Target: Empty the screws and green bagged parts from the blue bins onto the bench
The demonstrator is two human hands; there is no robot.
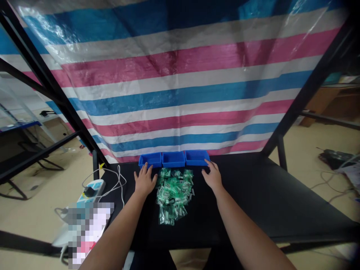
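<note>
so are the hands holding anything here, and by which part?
Nothing held. Left hand and right hand lie open, flat on the black table, flanking the green packets.

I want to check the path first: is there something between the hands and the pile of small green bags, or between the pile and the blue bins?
Nothing visible. The left hand and right hand lie flat on the black table, one on each side of the pile. Only bare table separates the pile from the three bins behind it.
</note>
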